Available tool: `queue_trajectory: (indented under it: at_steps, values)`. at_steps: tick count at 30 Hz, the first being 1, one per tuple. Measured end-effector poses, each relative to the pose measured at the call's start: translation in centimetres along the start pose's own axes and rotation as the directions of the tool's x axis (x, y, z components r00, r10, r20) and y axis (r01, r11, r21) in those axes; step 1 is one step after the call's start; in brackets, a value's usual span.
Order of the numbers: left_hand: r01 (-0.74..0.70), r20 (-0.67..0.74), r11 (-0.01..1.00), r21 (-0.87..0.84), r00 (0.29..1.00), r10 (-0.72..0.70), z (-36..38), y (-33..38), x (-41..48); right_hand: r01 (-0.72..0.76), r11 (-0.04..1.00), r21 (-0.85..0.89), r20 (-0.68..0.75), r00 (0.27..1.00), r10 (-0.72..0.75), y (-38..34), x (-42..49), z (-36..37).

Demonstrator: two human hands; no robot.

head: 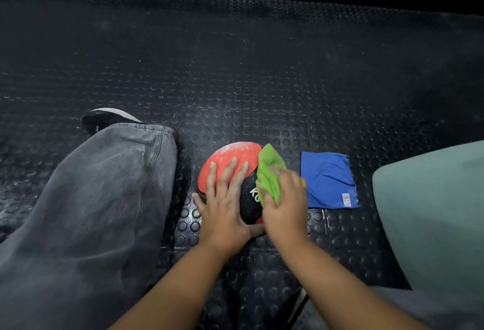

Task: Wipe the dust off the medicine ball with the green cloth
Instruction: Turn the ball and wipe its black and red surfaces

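A black studded rubber floor carries everything. A grey trouser leg fills its left side. The red-and-black medicine ball sits mid-floor near the front edge, pale dust on top. A blue cloth lies flat just right. The left hand rests spread open on the ball; the right hand grips the green cloth against its right side.
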State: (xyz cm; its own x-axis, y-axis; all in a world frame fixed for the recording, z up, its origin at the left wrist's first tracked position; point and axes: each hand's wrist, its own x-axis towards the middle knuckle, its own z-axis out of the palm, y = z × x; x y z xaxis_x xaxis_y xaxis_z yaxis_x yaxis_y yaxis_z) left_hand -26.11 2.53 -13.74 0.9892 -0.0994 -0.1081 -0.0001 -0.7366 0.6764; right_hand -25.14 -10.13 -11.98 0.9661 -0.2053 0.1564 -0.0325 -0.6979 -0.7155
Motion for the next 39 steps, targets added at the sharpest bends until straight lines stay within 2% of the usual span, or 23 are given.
queue_trajectory:
  at_steps: [2,4,6,8,9,10,12,13,14,15,17,19,20,22,23,25,27,29,32,34,35,37,39]
  values:
    - [0.003,0.041,1.0,0.007,0.999,-0.003,-0.4,0.0,-0.1,0.106,0.988,0.114,0.16,0.979,-0.124,0.0,-1.1,-1.5]
    - [-0.019,0.052,1.0,0.017,0.998,0.018,-0.8,-0.5,-0.2,0.092,0.969,0.23,0.247,0.957,-0.149,-0.5,-1.7,-3.0]
    - [-0.045,0.044,0.998,0.032,0.998,0.043,-1.0,-1.4,-0.8,-0.092,0.941,0.326,0.122,0.991,0.054,-0.3,-1.1,-4.5]
    - [-0.143,-0.028,0.99,-0.009,0.989,0.143,-1.2,-2.3,-1.4,-0.302,0.852,0.428,0.018,0.945,0.326,0.5,0.5,-6.3]
    - [-0.168,-0.091,0.985,-0.049,0.982,0.163,-1.3,-2.5,-1.7,-0.364,0.803,0.472,0.011,0.913,0.407,1.0,1.2,-7.1]
    - [-0.132,-0.154,0.985,-0.113,0.981,0.113,-1.5,-2.5,-2.0,-0.396,0.765,0.508,0.012,0.891,0.453,1.6,1.6,-7.7]
    - [0.097,-0.205,0.94,-0.326,0.964,-0.171,-2.1,-2.2,-1.9,-0.405,0.729,0.552,-0.008,0.871,0.49,2.0,1.9,-8.5]
    - [0.236,-0.145,0.867,-0.44,0.934,-0.328,-2.4,-2.2,-1.7,-0.4,0.729,0.556,-0.027,0.867,0.497,2.1,1.8,-8.5]
    - [0.341,-0.047,0.783,-0.52,0.904,-0.425,-2.5,-2.4,-1.5,-0.393,0.744,0.541,-0.04,0.871,0.49,2.1,1.6,-8.4]
    - [0.407,0.058,0.711,-0.573,0.886,-0.46,-2.3,-2.6,-1.4,-0.393,0.768,0.506,-0.044,0.877,0.478,2.2,1.4,-8.0]
    - [0.454,0.165,0.678,-0.578,0.879,-0.447,-1.7,-2.6,-1.6,-0.383,0.832,0.401,0.016,0.911,0.411,2.0,0.9,-6.8]
    - [0.439,0.142,0.743,-0.505,0.891,-0.43,-0.7,-2.4,-1.9,-0.32,0.901,0.291,0.175,0.944,0.279,2.0,-0.2,-5.2]
    - [0.431,0.139,0.776,-0.461,0.898,-0.417,-0.3,-2.1,-2.0,-0.25,0.938,0.239,0.216,0.956,0.199,2.0,-0.9,-4.5]
    - [0.404,0.152,0.835,-0.374,0.915,-0.374,0.1,-1.5,-2.1,-0.047,0.987,0.156,0.2,0.98,0.014,1.9,-1.9,-3.7]
    - [0.376,0.156,0.863,-0.338,0.926,-0.343,0.4,-1.3,-1.9,0.091,0.991,0.101,0.218,0.97,-0.111,1.8,-2.2,-3.5]
    - [0.276,0.149,0.925,-0.261,0.958,-0.243,1.1,-1.2,-1.7,0.368,0.93,0.014,0.308,0.883,-0.354,1.1,-2.6,-2.9]
    - [0.137,0.155,0.972,-0.191,0.982,-0.108,1.3,-1.2,-1.5,0.448,0.893,-0.042,0.383,0.833,-0.399,0.4,-2.3,-2.4]
    - [0.097,0.183,0.973,-0.208,0.981,-0.059,1.2,-1.2,-1.2,0.431,0.893,-0.131,0.403,0.846,-0.35,0.3,-1.5,-2.2]
    - [0.126,0.194,0.976,-0.18,0.977,-0.091,0.7,-0.7,-0.9,0.351,0.922,-0.167,0.349,0.895,-0.277,-0.6,0.1,-2.5]
    - [0.147,0.241,0.973,-0.18,0.965,-0.102,0.3,-0.6,-1.0,0.168,0.972,-0.162,0.341,0.934,-0.105,-1.5,2.4,-2.0]
    - [0.148,0.254,0.972,-0.182,0.962,-0.099,0.2,-0.6,-1.1,0.033,0.982,-0.188,0.349,0.936,0.036,-1.3,4.2,-1.5]
    - [0.135,0.249,0.974,-0.18,0.965,-0.087,0.1,-0.6,-1.7,-0.201,0.942,-0.27,0.399,0.866,0.3,-0.3,8.2,-0.6]
    - [0.117,0.243,0.977,-0.178,0.968,-0.071,0.5,-0.5,-2.5,-0.249,0.876,-0.413,0.502,0.74,0.448,0.7,10.5,-0.2]
